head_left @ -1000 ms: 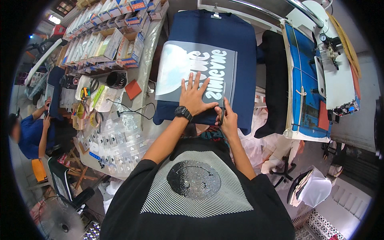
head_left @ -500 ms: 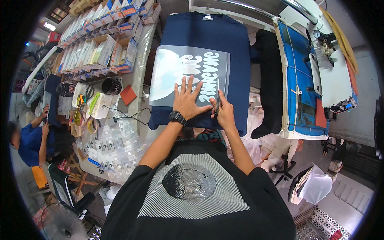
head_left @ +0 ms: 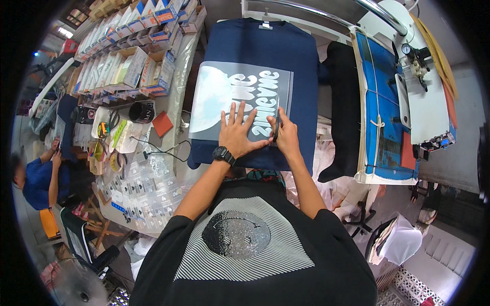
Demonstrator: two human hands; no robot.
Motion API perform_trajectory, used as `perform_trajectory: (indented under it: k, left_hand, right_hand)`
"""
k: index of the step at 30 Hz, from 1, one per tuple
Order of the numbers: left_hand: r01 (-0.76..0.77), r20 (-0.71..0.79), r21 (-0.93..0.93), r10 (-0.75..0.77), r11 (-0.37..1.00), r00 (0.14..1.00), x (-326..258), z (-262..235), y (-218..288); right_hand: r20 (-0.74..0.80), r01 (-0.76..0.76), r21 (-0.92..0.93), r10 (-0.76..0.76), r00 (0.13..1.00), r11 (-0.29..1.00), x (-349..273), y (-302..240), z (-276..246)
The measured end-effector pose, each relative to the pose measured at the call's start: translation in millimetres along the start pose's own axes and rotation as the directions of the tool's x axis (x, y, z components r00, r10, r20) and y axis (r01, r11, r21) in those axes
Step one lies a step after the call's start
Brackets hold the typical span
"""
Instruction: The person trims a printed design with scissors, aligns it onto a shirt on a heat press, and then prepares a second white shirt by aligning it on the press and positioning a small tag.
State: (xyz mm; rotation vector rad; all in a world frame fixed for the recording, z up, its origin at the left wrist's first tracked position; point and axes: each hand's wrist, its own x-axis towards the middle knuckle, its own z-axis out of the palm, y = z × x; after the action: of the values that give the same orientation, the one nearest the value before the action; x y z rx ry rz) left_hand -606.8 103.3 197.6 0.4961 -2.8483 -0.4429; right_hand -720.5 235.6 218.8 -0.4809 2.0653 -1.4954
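A dark blue T-shirt [head_left: 301, 117] lies spread flat, neckline at the far end. On it rests a clear transfer film [head_left: 214, 65] with a pale round shape and white lettering. My left hand [head_left: 238, 126], a black watch on its wrist, lies flat with fingers spread on the film's near part, over some of the lettering. Just to its right, my right hand [head_left: 287, 133] grips a slim dark tool [head_left: 277, 125], upright in the view along the film's right part. Fingers hide much of the tool, so its exact kind is unclear. The left thumb comes close to the right fingers.
On the left, a table holds boxes of packets [head_left: 125, 69], a black mug [head_left: 141, 112], a red-brown square [head_left: 163, 124] and a cable [head_left: 166, 153]. A blue padded board [head_left: 380, 112] and a machine with a gauge stand right. A co-worker [head_left: 43, 176] sits far left.
My right hand has shifted slightly, its fingers drawn closer around the slim dark tool. My left hand stays spread on the film. The whole view has tilted a little.
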Motion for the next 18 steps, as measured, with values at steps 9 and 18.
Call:
perform_trajectory:
  k: [9,18]
  left_hand:
    - [0.005,0.028,0.015,-0.005,1.0,1.0,-1.1,-2.4,-3.9]
    - [0.0,0.037,0.001,0.0,1.0,0.999,1.0,-3.3,-2.9]
  right_hand:
    - [-0.002,0.035,-0.006,-0.035,0.999,0.999,33.3,-10.7,-1.0]
    - [-0.113,0.092,-0.244,-0.122,0.986,0.965,95.4,-25.9,-18.2]
